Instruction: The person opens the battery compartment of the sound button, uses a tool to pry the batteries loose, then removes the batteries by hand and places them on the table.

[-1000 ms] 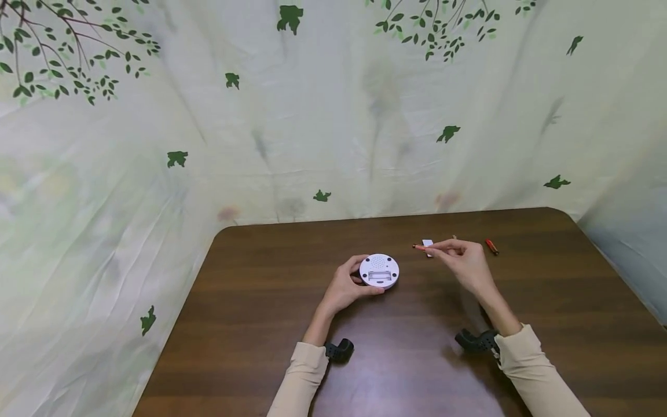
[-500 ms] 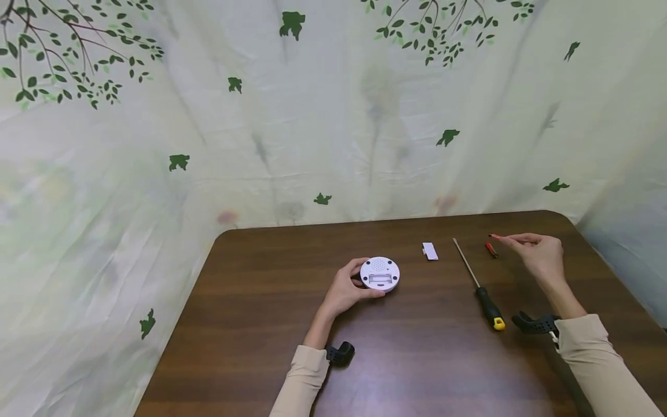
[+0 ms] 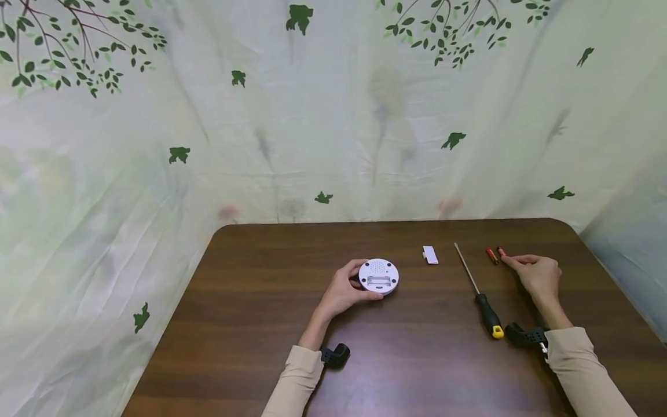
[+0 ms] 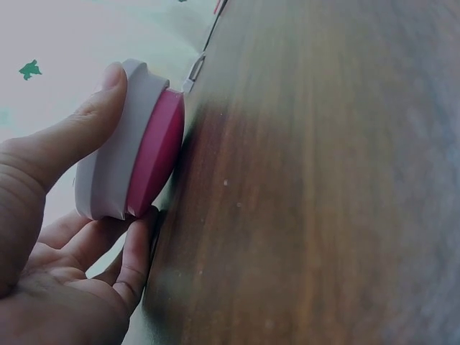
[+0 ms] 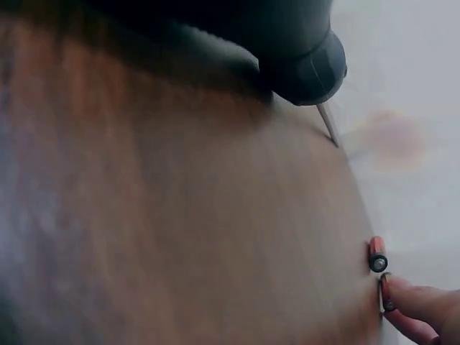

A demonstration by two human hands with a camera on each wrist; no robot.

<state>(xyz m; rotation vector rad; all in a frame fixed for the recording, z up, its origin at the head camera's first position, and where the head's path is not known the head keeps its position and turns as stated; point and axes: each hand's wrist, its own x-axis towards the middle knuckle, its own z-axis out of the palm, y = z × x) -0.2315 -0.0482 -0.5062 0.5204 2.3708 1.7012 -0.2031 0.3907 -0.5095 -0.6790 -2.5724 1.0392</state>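
Observation:
My left hand [image 3: 339, 293] grips a round white device [image 3: 378, 270] by its rim, above the table. Its face with small holes and an uncovered battery compartment [image 3: 378, 281] points up; the left wrist view shows a pink underside [image 4: 159, 151]. At the right, my right hand [image 3: 539, 278] pinches a small red battery [image 3: 501, 251] at the tabletop. Just left of it lies a second red battery [image 3: 492, 256], close alongside. Both batteries also appear near the fingertips in the right wrist view. Whether the pinched battery fully rests on the wood is unclear.
A screwdriver [image 3: 487, 315] with a black and yellow handle lies between the hands, its shaft towards the far edge. Left of its tip is a small white battery cover [image 3: 430, 255]. The brown table [image 3: 292, 249] ends at a leaf-print curtain [image 3: 344, 116].
My right hand has carried the battery rightward from near the white cover, past the screwdriver, then lowered it beside the other battery. The left hand keeps the device almost in place.

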